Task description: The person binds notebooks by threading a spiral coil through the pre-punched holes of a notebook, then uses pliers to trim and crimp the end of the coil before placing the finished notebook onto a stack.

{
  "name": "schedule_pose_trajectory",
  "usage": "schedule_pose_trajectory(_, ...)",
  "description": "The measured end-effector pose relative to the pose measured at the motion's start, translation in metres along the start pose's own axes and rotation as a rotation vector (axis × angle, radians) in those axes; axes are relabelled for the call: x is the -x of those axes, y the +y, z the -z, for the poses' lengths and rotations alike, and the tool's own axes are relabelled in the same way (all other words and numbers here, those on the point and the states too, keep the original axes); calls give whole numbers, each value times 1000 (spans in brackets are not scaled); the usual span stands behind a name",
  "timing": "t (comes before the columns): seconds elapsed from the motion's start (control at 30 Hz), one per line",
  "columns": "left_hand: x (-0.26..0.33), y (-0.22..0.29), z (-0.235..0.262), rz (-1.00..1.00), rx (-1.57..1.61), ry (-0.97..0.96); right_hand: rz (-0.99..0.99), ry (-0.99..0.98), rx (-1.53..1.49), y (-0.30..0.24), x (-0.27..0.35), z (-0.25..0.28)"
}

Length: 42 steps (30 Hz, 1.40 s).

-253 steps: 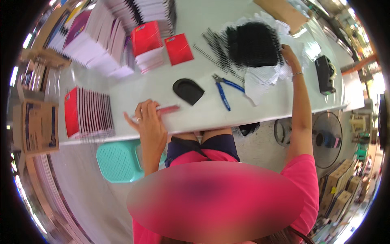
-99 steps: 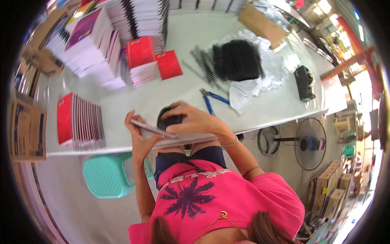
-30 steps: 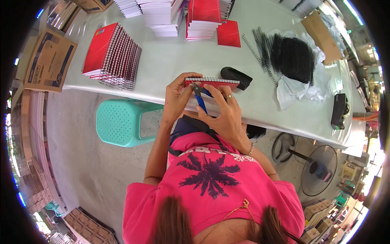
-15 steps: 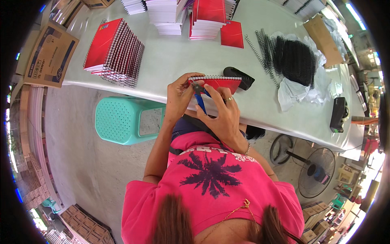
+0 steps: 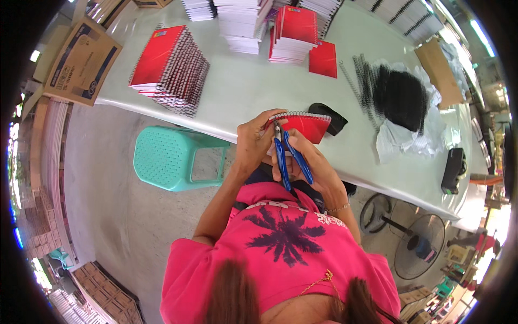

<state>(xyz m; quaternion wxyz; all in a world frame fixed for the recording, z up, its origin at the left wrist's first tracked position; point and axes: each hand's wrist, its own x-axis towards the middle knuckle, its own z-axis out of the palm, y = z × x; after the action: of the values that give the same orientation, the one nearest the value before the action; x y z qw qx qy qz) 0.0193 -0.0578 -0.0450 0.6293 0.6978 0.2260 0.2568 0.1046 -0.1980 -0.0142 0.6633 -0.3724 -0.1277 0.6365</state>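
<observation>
My left hand (image 5: pixel 252 141) is closed on the left end of a red spiral notebook (image 5: pixel 310 127), tilted at the table's front edge with its wire coil uppermost. In my right hand (image 5: pixel 322 171) is a pair of cutting pliers (image 5: pixel 280 163) with blue handles. The handles stand apart, with my right fingers around them. The pliers' jaws are up at the coil's left end, beside my left fingertips; whether they bite on the wire I cannot tell. Right behind the notebook a black object (image 5: pixel 338 122) lies on the table, partly covered.
Left on the table stands a stack of red spiral notebooks (image 5: pixel 162 56). More red books (image 5: pixel 295 32) and white page stacks (image 5: pixel 243 27) are at the back. Black coils (image 5: pixel 399 97) lie on crumpled paper at right, near a black device (image 5: pixel 453 170). A green stool (image 5: pixel 162 159) and fan (image 5: pixel 420 245) stand below.
My right hand has come lower and wrapped around the pliers, whose blue handles now show spread apart. The notebook stays in my left hand. The whole view has shifted slightly.
</observation>
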Motion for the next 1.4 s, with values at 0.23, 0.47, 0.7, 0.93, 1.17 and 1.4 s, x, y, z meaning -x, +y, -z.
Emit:
schedule_pose_trajectory(0.23,-11,59,55,-108,-123,413,555,543,1505,2,-1,25)
schedule_pose_trajectory(0.47,-58,115,153,-504,-205,842,777,840,1647,-2,-34,74)
schedule_pose_trajectory(0.7,-84,77,197,-398,-255,881,757,826,1641,-7,-33,86)
schedule_pose_trajectory(0.93,-88,46,221,-265,-362,826,850,883,1443,-12,-28,81)
schedule_pose_trajectory(1.17,-59,75,176,-526,-692,1062,1014,991,1329,-100,-57,119)
schedule_pose_trajectory(1.4,-25,66,85,-687,-780,841,343,1141,1737,-162,-143,148)
